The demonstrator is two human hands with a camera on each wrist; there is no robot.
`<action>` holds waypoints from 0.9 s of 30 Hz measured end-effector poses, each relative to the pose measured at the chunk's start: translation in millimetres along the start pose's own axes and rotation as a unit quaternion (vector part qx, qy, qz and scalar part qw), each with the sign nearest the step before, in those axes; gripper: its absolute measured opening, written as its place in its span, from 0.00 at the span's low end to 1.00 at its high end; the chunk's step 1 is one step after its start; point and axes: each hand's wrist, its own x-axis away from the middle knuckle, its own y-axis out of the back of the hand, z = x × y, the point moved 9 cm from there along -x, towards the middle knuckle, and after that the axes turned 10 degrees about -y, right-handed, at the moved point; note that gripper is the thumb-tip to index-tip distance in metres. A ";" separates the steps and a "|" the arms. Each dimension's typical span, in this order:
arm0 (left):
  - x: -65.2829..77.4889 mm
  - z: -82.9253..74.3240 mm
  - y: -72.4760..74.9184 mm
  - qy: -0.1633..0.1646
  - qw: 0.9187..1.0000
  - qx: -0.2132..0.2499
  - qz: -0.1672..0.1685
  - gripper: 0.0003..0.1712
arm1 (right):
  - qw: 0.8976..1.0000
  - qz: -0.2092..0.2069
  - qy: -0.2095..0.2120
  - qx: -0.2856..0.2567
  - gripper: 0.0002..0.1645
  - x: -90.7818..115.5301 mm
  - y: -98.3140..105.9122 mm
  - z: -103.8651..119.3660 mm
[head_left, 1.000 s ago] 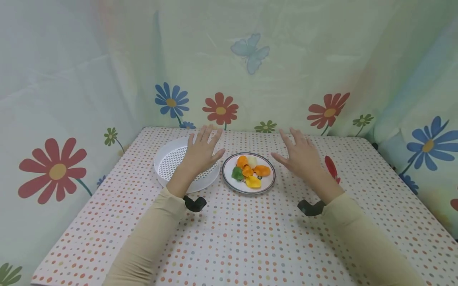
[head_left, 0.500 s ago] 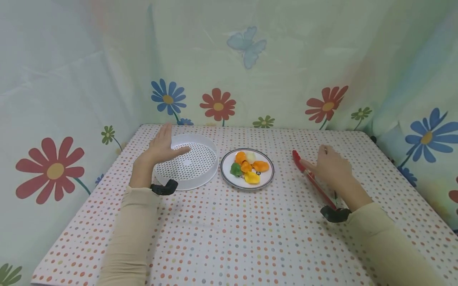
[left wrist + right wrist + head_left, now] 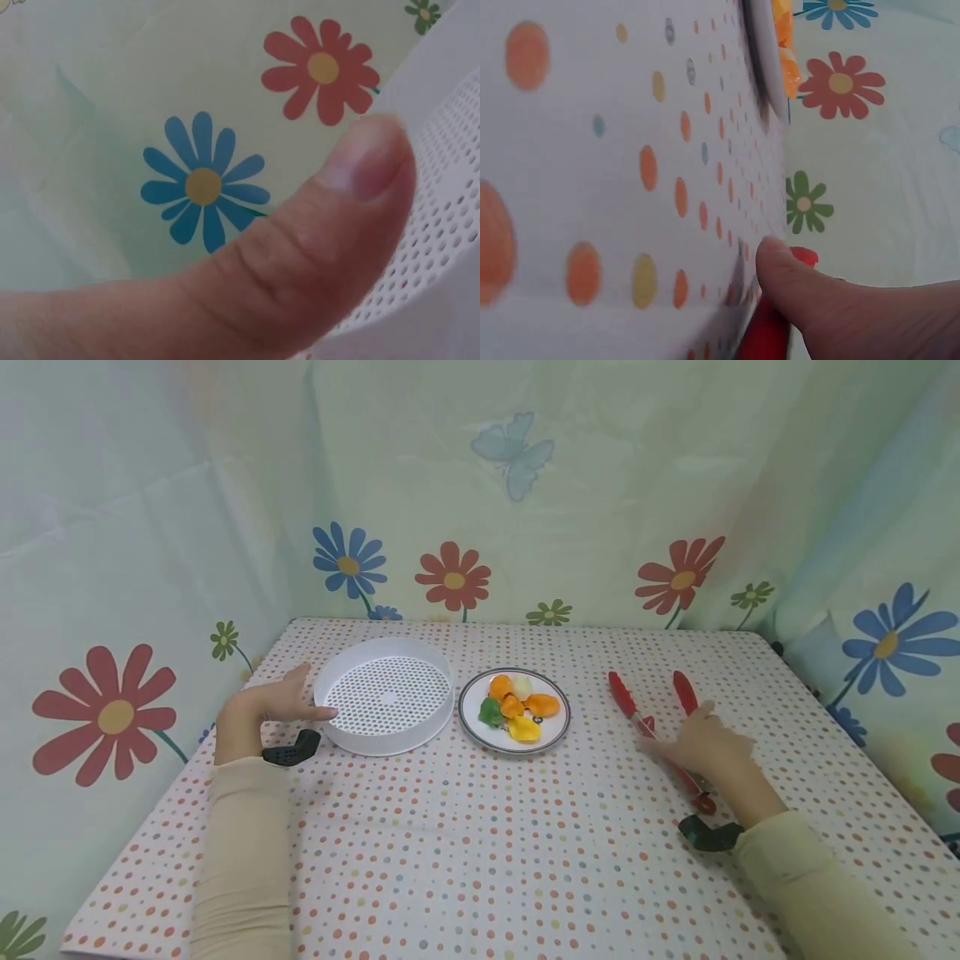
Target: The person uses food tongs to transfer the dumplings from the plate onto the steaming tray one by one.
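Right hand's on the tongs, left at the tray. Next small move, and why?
Probably curl the right hand around the red tongs and lift them. They lie flat on the table, arms spread, hand resting on top, while the left hand touches the white perforated tray beside the food plate.

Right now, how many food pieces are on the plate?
6 show on the plate: orange and whitish at the back, orange right, orange centre, green left, yellow front. More may hide beneath.

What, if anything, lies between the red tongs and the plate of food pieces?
Nothing visible. Only bare dotted tablecloth separates the red tongs, under the right hand, from the plate.
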 end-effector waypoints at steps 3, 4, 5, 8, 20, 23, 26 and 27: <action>4.1 5.5 -9.1 0.002 0.998 0.039 0.039 0.73 | 1.000 -0.008 -0.002 -0.014 0.76 -2.6 -2.8 1.8; 4.7 6.4 -11.3 0.000 0.997 0.054 0.049 0.74 | 1.000 -0.010 -0.002 -0.017 0.76 -3.9 -3.4 2.1; 5.1 6.9 -13.4 -0.004 0.996 0.063 0.058 0.74 | 1.000 -0.012 -0.003 -0.019 0.75 -5.5 -4.0 2.2; 4.2 7.4 -16.5 -0.018 0.994 0.075 0.071 0.74 | 1.000 -0.012 -0.001 -0.027 0.76 -9.0 -2.4 1.1; -6.7 5.0 -17.8 -0.017 0.995 0.080 0.057 0.77 | 0.980 -0.073 0.103 -0.153 0.56 -20.4 41.4 22.9; -8.1 5.1 -17.6 -0.013 0.995 0.078 0.053 0.78 | 0.972 -0.076 0.118 -0.186 0.55 -24.8 49.6 35.9; -6.7 5.0 -16.5 -0.013 0.996 0.072 0.052 0.78 | 0.965 -0.082 0.134 -0.211 0.57 -26.7 55.5 49.2; -6.1 3.5 -15.9 -0.020 0.996 0.077 0.050 0.78 | 0.962 -0.082 0.137 -0.220 0.58 -26.9 56.1 52.9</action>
